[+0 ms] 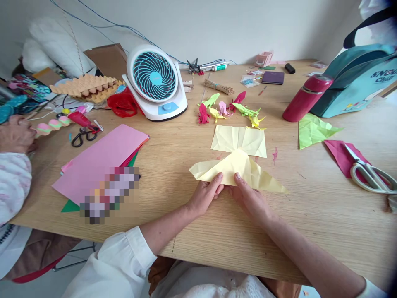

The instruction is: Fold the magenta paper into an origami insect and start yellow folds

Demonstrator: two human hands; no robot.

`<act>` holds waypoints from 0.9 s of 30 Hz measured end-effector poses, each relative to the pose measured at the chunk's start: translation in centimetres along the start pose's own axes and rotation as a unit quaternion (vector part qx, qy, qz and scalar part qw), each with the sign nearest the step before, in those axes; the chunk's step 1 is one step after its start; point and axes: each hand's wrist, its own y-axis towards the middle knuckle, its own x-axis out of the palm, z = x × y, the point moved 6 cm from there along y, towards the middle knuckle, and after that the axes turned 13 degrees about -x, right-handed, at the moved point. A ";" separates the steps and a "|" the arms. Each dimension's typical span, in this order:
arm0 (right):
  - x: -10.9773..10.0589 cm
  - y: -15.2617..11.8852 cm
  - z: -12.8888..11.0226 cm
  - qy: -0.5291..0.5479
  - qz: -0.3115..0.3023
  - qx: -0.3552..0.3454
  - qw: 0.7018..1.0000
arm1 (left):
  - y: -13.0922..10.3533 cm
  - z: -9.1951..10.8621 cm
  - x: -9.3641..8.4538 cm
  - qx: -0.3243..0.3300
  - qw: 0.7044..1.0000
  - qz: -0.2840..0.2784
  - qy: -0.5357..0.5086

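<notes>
A creased sheet of pale yellow paper [240, 167], partly folded, spans between both my hands just above the table. My left hand [206, 194] pinches its lower edge, thumb on top and fingers curled underneath. On the same edge, a little to the right, my right hand [249, 196] grips it with the thumb on top; its other fingers are mostly hidden. Just behind the held sheet lies a flat yellow paper piece [229, 138] with fan-like creases. Several small folded paper figures [223, 108] in green, red, pink and yellow sit farther back.
Pink and other coloured sheets [105, 157] lie at left, near a fan [155, 82]. At right are a red flask [307, 99], a teal bag [353, 82], green paper [316, 130] and scissors [369, 174] on red paper. Another person's hand [17, 134] rests at far left.
</notes>
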 end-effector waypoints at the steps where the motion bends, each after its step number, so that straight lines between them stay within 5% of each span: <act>1: 0.0 0.1 0.0 0.026 0.011 0.003 1.000 | 0.1 -0.2 -0.2 -0.003 1.000 -0.001 -0.017; 8: -0.5 0.4 -0.7 0.079 0.009 0.032 0.996 | 0.5 -0.5 -1.0 0.001 0.998 -0.003 -0.055; 22: -3.6 1.4 -3.7 0.126 0.027 -0.064 0.990 | 0.7 0.5 -2.7 0.033 0.997 0.039 -0.064; 27: -4.2 1.4 -3.1 0.176 0.046 -0.046 0.982 | 1.0 0.5 -3.1 0.043 0.995 0.054 -0.067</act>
